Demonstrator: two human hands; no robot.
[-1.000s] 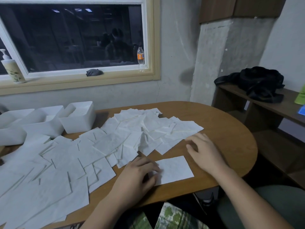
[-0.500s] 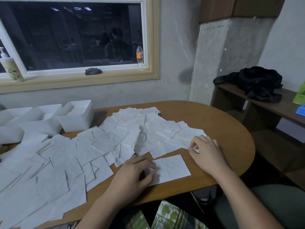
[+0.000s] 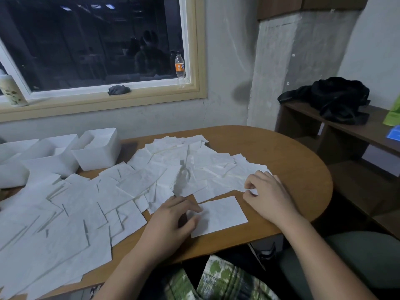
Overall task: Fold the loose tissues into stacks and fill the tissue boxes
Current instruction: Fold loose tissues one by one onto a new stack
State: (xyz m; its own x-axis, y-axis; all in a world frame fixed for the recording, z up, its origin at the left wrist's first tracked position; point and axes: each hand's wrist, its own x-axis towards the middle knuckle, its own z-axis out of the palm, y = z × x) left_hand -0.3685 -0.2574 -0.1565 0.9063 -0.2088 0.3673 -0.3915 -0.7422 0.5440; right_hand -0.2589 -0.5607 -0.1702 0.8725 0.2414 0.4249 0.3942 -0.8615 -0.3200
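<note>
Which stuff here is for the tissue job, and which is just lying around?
For the job: loose tissues, folded tissue, white boxes, left hand resting on the folded one, right hand pinching a loose one.

Just lying about: orange-label bottle, pump bottle, dark cloth, black clothes.

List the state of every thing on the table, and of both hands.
Folded tissue: lying flat near the table's front edge.
Tissue pile: unfolded, sheets overlapping.
Tissue boxes: upright, open-topped.
Left hand: fingers resting on the folded tissue's left side.
Right hand: pinching a loose tissue at the pile's right edge.
</note>
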